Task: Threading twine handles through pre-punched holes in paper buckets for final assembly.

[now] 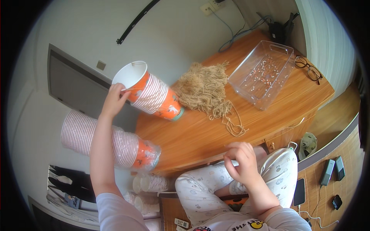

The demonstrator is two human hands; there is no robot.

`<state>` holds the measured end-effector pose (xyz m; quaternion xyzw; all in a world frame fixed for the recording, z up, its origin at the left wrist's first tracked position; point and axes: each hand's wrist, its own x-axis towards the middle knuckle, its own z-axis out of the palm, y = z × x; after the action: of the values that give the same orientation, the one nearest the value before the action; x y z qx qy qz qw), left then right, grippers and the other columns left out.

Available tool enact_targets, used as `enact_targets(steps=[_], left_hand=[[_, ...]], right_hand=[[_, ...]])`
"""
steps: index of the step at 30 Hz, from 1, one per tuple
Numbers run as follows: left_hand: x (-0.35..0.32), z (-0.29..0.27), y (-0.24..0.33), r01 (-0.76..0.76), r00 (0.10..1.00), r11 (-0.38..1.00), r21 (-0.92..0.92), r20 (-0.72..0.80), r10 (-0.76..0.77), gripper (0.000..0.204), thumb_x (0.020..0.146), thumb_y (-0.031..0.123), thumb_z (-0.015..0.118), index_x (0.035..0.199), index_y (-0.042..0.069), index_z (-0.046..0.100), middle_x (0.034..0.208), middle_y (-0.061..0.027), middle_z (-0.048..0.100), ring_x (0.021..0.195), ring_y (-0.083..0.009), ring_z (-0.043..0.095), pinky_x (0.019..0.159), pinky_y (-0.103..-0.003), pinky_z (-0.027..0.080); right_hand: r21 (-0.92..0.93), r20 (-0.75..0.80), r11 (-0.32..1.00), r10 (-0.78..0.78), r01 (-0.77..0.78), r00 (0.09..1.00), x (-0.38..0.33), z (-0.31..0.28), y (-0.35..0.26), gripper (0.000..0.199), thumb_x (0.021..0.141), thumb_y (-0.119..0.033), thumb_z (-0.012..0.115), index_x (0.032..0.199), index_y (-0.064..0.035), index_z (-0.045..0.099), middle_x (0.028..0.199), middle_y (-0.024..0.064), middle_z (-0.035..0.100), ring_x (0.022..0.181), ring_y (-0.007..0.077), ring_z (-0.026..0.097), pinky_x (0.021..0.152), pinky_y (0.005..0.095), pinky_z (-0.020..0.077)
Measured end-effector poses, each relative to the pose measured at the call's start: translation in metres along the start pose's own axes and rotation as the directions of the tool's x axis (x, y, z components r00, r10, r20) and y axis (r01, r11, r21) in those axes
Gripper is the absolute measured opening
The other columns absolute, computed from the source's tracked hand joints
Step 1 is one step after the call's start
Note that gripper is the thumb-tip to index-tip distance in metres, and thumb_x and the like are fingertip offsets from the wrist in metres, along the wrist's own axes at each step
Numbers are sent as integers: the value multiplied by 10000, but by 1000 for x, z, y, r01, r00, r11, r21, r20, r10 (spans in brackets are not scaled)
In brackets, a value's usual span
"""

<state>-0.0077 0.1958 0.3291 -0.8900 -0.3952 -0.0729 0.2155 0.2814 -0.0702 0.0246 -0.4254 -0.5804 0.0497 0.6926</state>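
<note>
A: Nearest the camera, what is noted?

B: The right hand [242,161] is seen above the lap, over patterned trousers. Its fingers are curled inward; whether anything small is pinched there cannot be told. Its grip is recorded as loosely clenched.

A: And the left hand?

B: The left hand [114,101] is raised on an extended arm. Its grip is closed on the rim of the top cup of a stack of paper cups [154,95]. The stack is orange and white, tilted over, with its base end resting on the wooden surface [200,131] near the left edge.

A: What lies beside that arm?

B: A second stack of cups [115,142], in a clear plastic sleeve, is seen lying on its side at the left corner of the surface, partly behind the forearm. More cups [152,183] are noted lower down, below that corner.

A: Farther out?

B: A tangle of tan string [204,90] is recorded mid-surface, just beside the held stack's base. Beyond it, a clear plastic tray [241,82] holding small beads is set, and a pair of glasses [308,69] lies near the far right corner.
</note>
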Motion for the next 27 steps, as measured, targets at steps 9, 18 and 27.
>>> enact_targets(steps=[9,18,27], left_hand=[[-12,29,-25,172,983,973,-151,86,-161,310,950,297,622,1045,4,586,993,-183,584,865,-265,572,791,-369,475],[-26,63,0,132,990,960,-248,87,-113,350,954,332,596,1088,10,563,944,-229,662,880,-382,643,770,-416,487],[-28,72,-1,127,989,956,-265,108,-102,366,951,338,593,1080,-3,560,993,-254,648,915,-393,632,790,-414,480]], right_hand=[[-16,-13,999,30,-30,999,0,6,2,208,719,-8,701,877,-74,583,952,75,655,803,257,617,717,362,439],[-27,2,995,94,-94,996,-2,8,9,191,729,-13,693,869,-73,577,923,66,645,818,263,616,726,373,428],[-44,44,993,110,-108,993,-2,11,13,185,729,-15,690,856,-80,573,864,46,645,796,253,614,710,367,416]])
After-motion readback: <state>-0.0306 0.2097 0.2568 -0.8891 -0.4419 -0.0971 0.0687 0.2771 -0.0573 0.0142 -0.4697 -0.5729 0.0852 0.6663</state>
